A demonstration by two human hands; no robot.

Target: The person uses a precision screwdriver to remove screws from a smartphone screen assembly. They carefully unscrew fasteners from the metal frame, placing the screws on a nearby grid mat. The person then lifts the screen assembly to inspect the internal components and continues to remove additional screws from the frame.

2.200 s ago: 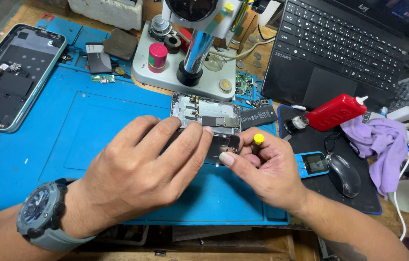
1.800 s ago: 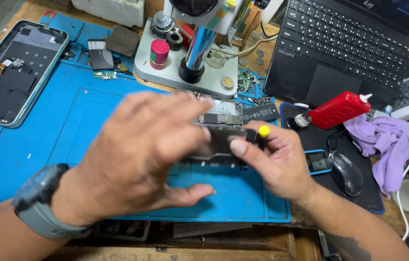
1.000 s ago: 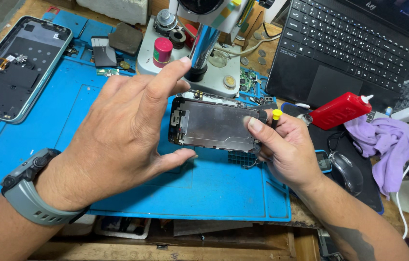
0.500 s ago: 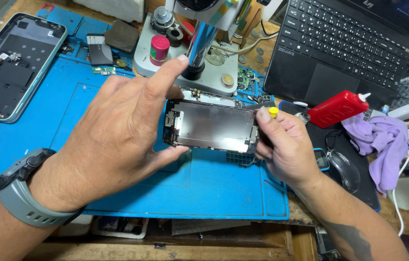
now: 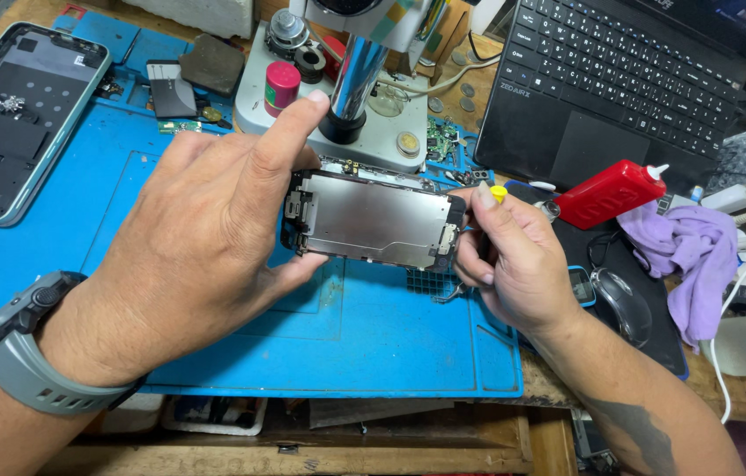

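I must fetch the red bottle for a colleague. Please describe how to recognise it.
Start at the black laptop at the top right. Just below its front edge lies the red bottle, on its side. Its white nozzle sets it apart from the purple cloth beside it.

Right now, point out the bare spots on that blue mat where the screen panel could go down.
Bare blue mat lies below the screen panel, between the left hand and right hand. Another patch sits between the phone housing and left hand. The back around the microscope base is crowded with small parts.
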